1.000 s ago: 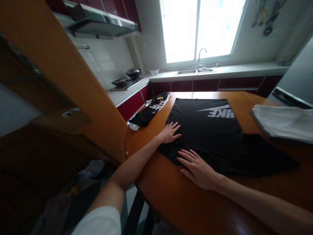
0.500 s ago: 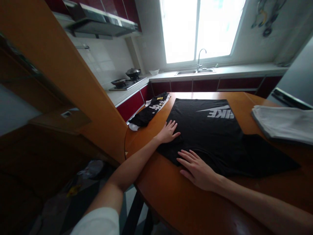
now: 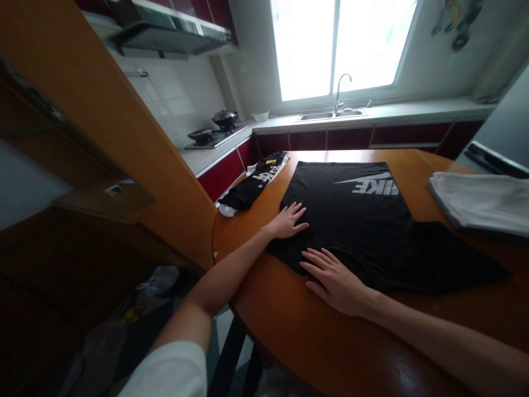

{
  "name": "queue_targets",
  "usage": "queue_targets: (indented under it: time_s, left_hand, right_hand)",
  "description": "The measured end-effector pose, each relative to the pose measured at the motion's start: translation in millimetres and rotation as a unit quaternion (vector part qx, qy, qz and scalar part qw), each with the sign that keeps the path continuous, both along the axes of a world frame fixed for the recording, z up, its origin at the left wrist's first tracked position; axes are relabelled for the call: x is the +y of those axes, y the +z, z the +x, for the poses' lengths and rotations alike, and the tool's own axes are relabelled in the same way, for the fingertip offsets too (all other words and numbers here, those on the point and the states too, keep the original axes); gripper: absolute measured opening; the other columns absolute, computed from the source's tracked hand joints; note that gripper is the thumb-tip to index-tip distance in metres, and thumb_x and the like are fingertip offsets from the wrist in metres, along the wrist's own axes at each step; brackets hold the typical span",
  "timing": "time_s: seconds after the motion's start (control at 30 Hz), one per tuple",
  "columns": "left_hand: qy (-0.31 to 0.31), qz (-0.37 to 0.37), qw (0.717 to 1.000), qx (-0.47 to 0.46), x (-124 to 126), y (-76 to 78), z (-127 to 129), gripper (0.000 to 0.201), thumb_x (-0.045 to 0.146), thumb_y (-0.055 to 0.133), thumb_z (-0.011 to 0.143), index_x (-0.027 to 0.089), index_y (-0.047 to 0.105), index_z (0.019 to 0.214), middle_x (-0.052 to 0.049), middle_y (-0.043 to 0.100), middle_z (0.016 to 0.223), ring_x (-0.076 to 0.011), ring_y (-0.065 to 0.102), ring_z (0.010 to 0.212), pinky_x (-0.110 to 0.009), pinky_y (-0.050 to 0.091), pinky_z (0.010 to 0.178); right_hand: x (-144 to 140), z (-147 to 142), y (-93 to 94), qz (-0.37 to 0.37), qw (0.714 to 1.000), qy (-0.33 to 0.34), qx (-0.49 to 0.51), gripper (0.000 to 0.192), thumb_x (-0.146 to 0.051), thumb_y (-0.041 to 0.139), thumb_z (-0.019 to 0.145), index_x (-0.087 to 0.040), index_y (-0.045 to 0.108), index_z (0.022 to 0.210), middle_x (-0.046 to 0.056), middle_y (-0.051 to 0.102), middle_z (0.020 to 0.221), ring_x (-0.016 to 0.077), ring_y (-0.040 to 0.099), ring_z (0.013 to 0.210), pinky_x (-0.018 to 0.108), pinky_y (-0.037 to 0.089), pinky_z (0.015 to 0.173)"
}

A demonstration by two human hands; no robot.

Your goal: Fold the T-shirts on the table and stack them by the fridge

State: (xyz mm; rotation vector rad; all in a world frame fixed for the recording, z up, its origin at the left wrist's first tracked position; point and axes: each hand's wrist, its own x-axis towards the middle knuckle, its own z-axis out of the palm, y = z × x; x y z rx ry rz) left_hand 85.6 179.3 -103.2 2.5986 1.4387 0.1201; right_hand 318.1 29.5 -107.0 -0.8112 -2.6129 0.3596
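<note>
Shirt: black tee (image 3: pixel 355 220) lies flat on the wooden table (image 3: pixel 314 342), print side up, white logo (image 3: pixel 370 186) toward the far end. One sleeve runs out to the right along the near edge of the table.
Right hand: right hand (image 3: pixel 336 278) lies palm down, fingers spread and flat, on the near left corner of the tee; fingertips on fabric, heel of the palm on bare wood. Grasps nothing.
Left hand: left hand (image 3: pixel 288 220) is also palm down with fingers spread, pressing the tee's left edge, a little farther out than the right hand. Grasps nothing. Hands are near each other but apart.
Arms: both forearms bare; white sleeve (image 3: pixel 171 372) shows at the near left.
Floor: clutter (image 3: pixel 149 292) lies on the floor left of the table, too dark to identify.
Right side: pale folded cloth (image 3: pixel 481 205) on the table, apart from the tee's body, just past the sleeve.
Left far corner: dark folded garment (image 3: pixel 256 182) with white lettering, at the table edge beside the tee, not touching it.
Partition: orange wooden panel (image 3: pixel 103 121) stands left of the table.
Counter: stove with pans (image 3: pixel 212 132) at left, sink with tap (image 3: pixel 334 110) under the window (image 3: pixel 339 49).
Above the stove: range hood (image 3: pixel 169 33).
</note>
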Motion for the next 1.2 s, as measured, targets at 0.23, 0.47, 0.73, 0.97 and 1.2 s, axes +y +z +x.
queue_targets:
  time_s: [0.23,0.47,0.73,0.97,1.2]
  left_hand:
    - [0.002,0.032,0.999,0.000,-1,0.6,1,0.075,0.063,0.043,0.100,0.017,0.035,0.158,-0.013,0.024,0.167,-0.0334,0.013,0.156,-0.054,0.015,0.125]
    - [0.091,0.129,0.983,-0.092,9,6.7,-7,0.050,0.037,0.041,0.104,0.008,0.054,0.144,-0.016,0.051,0.152,-0.0238,0.042,0.146,-0.037,0.031,0.122]
    - [0.093,0.091,0.991,-0.005,12,-8.9,-6,0.056,0.041,0.044,0.103,0.007,0.048,0.148,-0.020,0.040,0.158,-0.0310,0.033,0.150,-0.046,0.027,0.123]
    - [0.048,0.105,0.993,-0.028,7,-6.2,1,0.061,0.042,0.039,0.103,0.005,0.041,0.152,-0.021,0.034,0.162,-0.0297,0.026,0.153,-0.044,0.023,0.124]
    - [0.054,0.055,0.997,-0.001,5,-16.1,3,0.084,0.068,0.037,0.098,0.008,0.034,0.156,-0.022,0.023,0.165,-0.0374,0.016,0.155,-0.049,0.017,0.124]
  right_hand:
    - [0,0,0.5,-0.002,1.000,-0.003,-0.006,0.045,-0.035,0.048,0.102,-0.017,0.057,0.143,0.013,0.049,0.154,0.0304,0.038,0.147,0.056,0.030,0.121]
    - [1,0,0.3,-0.005,1.000,0.001,-0.011,0.046,-0.037,0.047,0.103,-0.018,0.056,0.144,0.013,0.048,0.155,0.0296,0.037,0.148,0.055,0.028,0.122]
    - [2,0,1.9,-0.010,1.000,0.004,-0.015,0.046,-0.037,0.046,0.103,-0.017,0.056,0.144,0.014,0.047,0.156,0.0299,0.037,0.147,0.055,0.027,0.122]
    - [2,0,2.2,-0.012,1.000,0.005,-0.010,0.046,-0.037,0.047,0.102,-0.018,0.055,0.144,0.014,0.047,0.156,0.0293,0.035,0.148,0.055,0.026,0.122]
    - [2,-1,3.9,-0.010,1.000,0.000,-0.019,0.046,-0.036,0.047,0.102,-0.017,0.055,0.143,0.014,0.046,0.156,0.0299,0.035,0.149,0.055,0.025,0.123]
